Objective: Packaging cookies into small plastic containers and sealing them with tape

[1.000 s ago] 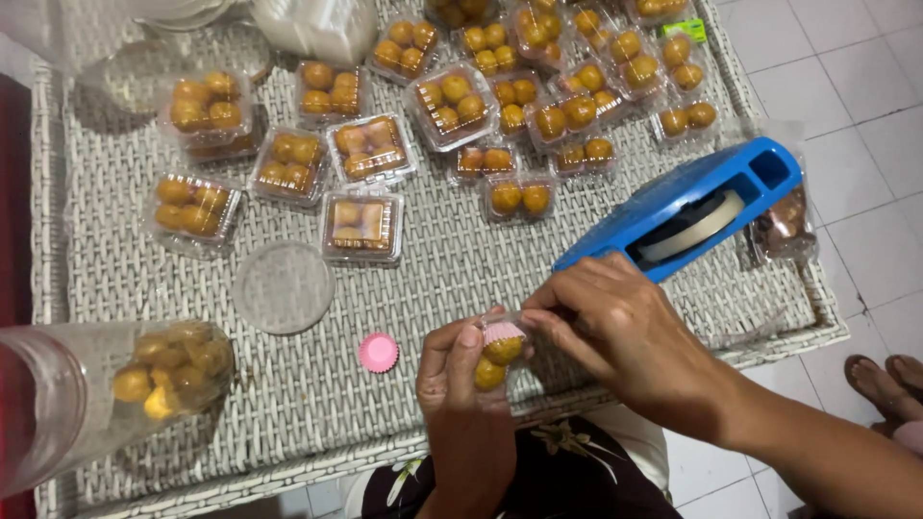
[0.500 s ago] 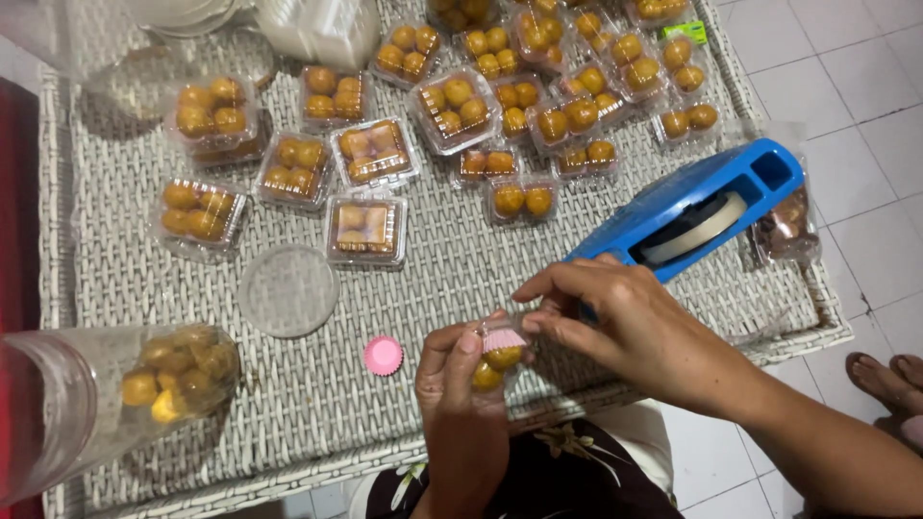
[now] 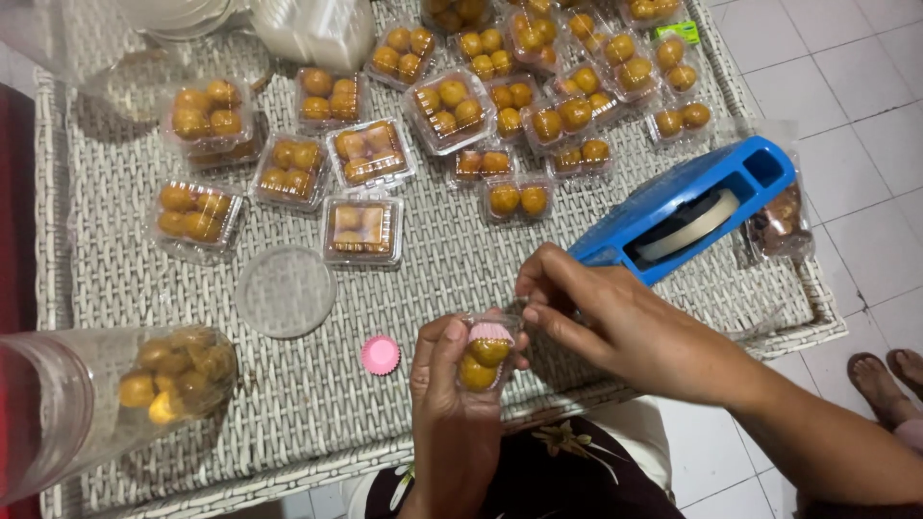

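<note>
The left hand grips a small clear box holding two round yellow pastries, raised just above the near edge of the wicker bench. The right hand has its fingers pinched at the box's top edge, apparently pressing clear tape down. Judged step: sealing the box. The blue tape dispenser lies just beyond the right hand. A pink paper cup and a round lid lie nearby.
</note>
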